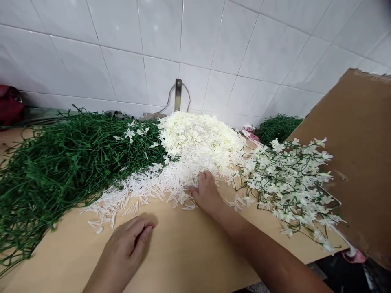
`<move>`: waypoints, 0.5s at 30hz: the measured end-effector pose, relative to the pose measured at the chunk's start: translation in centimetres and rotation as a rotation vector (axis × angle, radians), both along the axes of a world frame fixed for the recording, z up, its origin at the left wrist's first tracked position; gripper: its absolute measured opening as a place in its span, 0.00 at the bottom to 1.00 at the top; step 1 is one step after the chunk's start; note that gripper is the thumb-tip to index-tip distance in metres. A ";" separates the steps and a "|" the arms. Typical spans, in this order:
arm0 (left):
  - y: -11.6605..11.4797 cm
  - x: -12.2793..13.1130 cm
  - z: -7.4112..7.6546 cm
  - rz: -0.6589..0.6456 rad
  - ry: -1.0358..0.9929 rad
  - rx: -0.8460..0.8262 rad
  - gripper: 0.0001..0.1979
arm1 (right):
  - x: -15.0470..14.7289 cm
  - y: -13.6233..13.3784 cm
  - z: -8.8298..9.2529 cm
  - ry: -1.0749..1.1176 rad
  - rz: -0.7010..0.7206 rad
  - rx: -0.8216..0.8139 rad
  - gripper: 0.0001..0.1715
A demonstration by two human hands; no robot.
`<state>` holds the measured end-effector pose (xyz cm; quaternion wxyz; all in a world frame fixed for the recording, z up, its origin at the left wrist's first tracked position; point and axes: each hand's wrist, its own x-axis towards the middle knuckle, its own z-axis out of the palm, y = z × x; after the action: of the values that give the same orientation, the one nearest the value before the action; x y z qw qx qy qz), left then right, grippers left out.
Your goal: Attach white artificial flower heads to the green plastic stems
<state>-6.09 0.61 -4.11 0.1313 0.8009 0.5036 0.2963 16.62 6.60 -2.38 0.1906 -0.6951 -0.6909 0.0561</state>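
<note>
My right hand (207,193) reaches into the pile of thin white plastic stamens (171,175) in the middle of the table. Its thumb and forefinger are apart, and the curled fingertips touch the pile. My left hand (126,244) is over the bare tabletop nearer me, its fingers curled and thumb tip pressed to the forefinger. Whether something small is pinched there is hidden. Behind the stamens rises a heap of loose cream-white artificial petals (198,130). On the left spreads a large tangle of green plastic stems (70,154). Assembled white artificial flowers (293,179) on green stems lie at right.
The wooden table (189,244) stands against a white tiled wall (161,40). A cardboard sheet (357,154) leans at the right edge. More green stems (277,128) lie at the back right. A metal bracket (178,95) with a cord stands behind the petals. A red bag (10,103) is far left.
</note>
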 end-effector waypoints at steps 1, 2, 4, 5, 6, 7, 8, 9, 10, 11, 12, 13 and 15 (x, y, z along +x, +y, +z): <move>0.0 0.0 0.1 -0.003 0.006 -0.004 0.11 | -0.7 0.5 0.0 0.004 0.004 0.002 0.19; 0.0 0.1 0.2 -0.007 0.012 -0.011 0.12 | -1.2 1.0 0.0 0.012 0.008 0.003 0.18; -0.1 0.2 0.5 -0.010 0.024 -0.030 0.12 | -1.7 1.6 0.1 0.033 0.023 0.003 0.19; -0.2 0.2 0.6 -0.010 0.029 -0.040 0.12 | -1.6 1.7 0.1 0.047 0.035 0.002 0.19; -0.2 0.2 0.7 -0.010 0.035 -0.050 0.12 | -1.3 1.7 0.3 0.062 0.053 -0.002 0.19; -0.2 0.3 0.7 -0.011 0.039 -0.063 0.13 | -0.8 1.7 0.4 0.079 0.074 -0.006 0.18; -0.2 0.3 0.8 -0.014 0.041 -0.072 0.12 | -0.2 1.5 0.7 0.097 0.095 -0.015 0.17; -0.2 0.3 0.8 -0.020 0.039 -0.080 0.12 | 0.6 1.3 0.9 0.116 0.115 -0.024 0.16; -0.2 0.3 0.7 -0.028 0.035 -0.087 0.12 | 1.4 1.1 1.3 0.135 0.128 -0.033 0.14; -0.2 0.3 0.7 -0.036 0.029 -0.092 0.11 | 2.2 0.9 1.6 0.151 0.137 -0.035 0.11; -0.1 0.3 0.6 -0.041 0.024 -0.096 0.11 | 2.9 0.7 2.0 0.165 0.141 -0.029 0.08; -0.1 0.3 0.5 -0.046 0.019 -0.100 0.10 | 3.5 0.5 2.5 0.173 0.139 -0.008 0.05; -0.2 0.3 0.4 -0.047 0.016 -0.105 0.10 | 4.0 0.5 3.4 0.184 0.131 0.077 0.05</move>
<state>-5.78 0.40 -3.67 0.1762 0.8068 0.5005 0.2600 20.64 7.13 1.02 0.2755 -0.6324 -0.7163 0.1054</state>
